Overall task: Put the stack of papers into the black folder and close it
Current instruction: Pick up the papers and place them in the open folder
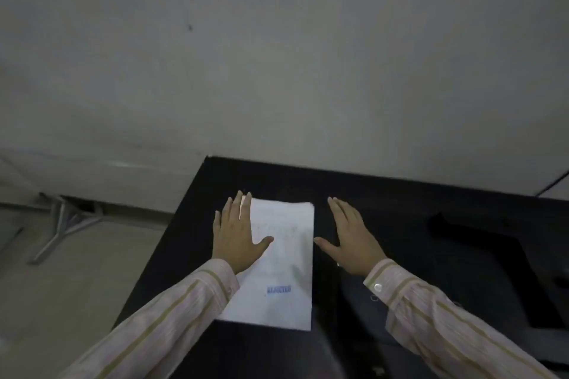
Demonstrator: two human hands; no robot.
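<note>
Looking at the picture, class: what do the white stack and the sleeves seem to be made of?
Stack of papers: thin matte white paper, judging by layered edges at its far end and a blue stamp. Sleeves: probably woven cotton shirt cloth, pale with olive stripes, creased, buttoned cuff.

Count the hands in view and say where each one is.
2. The left hand lies flat over the left edge of the stack of papers; the right hand is open just right of the stack, over the dark table.

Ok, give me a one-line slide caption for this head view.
Both hands flat and open: left hand on the stack of papers, right hand beside it on the black table.
</note>
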